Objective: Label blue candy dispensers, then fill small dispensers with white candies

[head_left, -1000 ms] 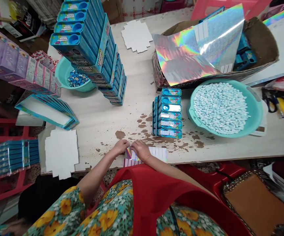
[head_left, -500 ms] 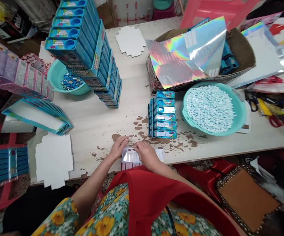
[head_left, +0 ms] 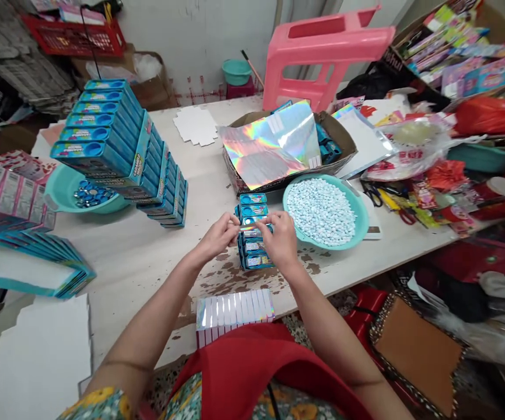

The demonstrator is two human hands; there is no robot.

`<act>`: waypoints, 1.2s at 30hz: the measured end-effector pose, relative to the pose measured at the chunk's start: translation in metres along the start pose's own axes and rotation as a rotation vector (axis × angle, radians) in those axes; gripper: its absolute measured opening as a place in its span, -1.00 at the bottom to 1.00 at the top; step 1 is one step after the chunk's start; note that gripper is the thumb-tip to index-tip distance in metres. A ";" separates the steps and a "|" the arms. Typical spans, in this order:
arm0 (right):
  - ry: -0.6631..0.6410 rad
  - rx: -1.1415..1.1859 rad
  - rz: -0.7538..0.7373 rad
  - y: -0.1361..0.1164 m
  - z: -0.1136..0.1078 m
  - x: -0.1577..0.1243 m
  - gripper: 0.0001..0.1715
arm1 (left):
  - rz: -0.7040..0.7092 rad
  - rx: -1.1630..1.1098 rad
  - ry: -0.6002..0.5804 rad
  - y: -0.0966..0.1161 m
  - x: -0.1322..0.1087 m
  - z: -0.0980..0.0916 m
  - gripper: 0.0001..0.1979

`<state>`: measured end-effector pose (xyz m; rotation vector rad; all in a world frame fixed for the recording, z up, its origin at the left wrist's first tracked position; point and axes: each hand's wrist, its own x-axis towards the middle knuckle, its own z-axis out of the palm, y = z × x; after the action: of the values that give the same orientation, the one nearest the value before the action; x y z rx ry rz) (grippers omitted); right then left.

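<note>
My left hand (head_left: 220, 238) and my right hand (head_left: 282, 240) are both closed in a pinch, each at one end of a small shiny strip (head_left: 249, 227). It looks like a holographic sticker, stretched between the fingertips. Directly beneath is a row of small blue boxes (head_left: 259, 261) with round recesses on top, partly covered by my fingers. Whether the strip touches a box, I cannot tell. Nearer my body lies a block of shiny silver strips (head_left: 235, 309), side by side at the table edge.
Right of the boxes stands a turquoise bowl (head_left: 361, 224) of pale blue candies. Behind is a carton (head_left: 234, 182) under holographic sheets (head_left: 274, 143). On the left rises a tall stack of blue boxes (head_left: 104, 140), with another turquoise bowl (head_left: 55, 189) and white card cut-outs (head_left: 45, 356).
Both hands have moved forward from the silver block to the blue boxes, now with a shiny strip between them. My view has tilted up and shifted right.
</note>
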<state>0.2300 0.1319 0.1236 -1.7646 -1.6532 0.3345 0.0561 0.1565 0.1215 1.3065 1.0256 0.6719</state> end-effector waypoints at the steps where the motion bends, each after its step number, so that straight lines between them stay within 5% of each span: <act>1: 0.013 -0.012 0.033 0.006 0.005 0.008 -0.92 | 0.012 0.008 0.000 -0.002 0.013 -0.001 -0.84; 6: 0.000 -0.018 0.141 0.022 0.029 0.019 -0.90 | -0.064 -0.051 -0.039 -0.023 0.047 -0.003 -0.86; 9: 0.039 0.018 0.143 0.027 0.036 0.016 -0.97 | -0.090 -0.090 -0.026 -0.035 0.048 0.002 -0.84; 14: 0.012 0.210 0.280 0.044 0.038 0.025 -0.74 | -0.201 0.040 0.067 -0.061 0.038 0.014 -0.83; 18: 0.007 0.308 0.299 0.048 0.026 0.025 -0.87 | -0.210 0.244 0.189 -0.096 0.002 -0.008 -0.80; 23: 0.252 0.306 0.003 0.017 -0.005 -0.039 -0.84 | -0.600 0.271 -0.023 -0.150 -0.090 -0.041 -0.76; 25: 0.109 0.407 -0.194 0.001 -0.008 -0.076 -0.80 | -0.714 0.144 -0.069 -0.168 -0.122 -0.039 -0.78; 27: -0.183 0.517 -0.291 -0.009 0.001 -0.109 -0.81 | -0.749 0.071 -0.065 -0.179 -0.142 -0.032 -0.82; 30: -0.531 0.538 -0.206 -0.014 0.035 -0.140 -0.89 | -0.763 -0.017 -0.009 -0.185 -0.155 -0.025 -0.85; 36: -0.875 0.221 -0.224 -0.012 0.105 -0.167 -0.80 | -0.701 -0.198 0.189 -0.175 -0.154 -0.028 -0.76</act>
<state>0.1299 0.0045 0.0110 -1.3039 -2.2532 1.2590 -0.0604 0.0029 -0.0129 0.6448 1.4284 0.3443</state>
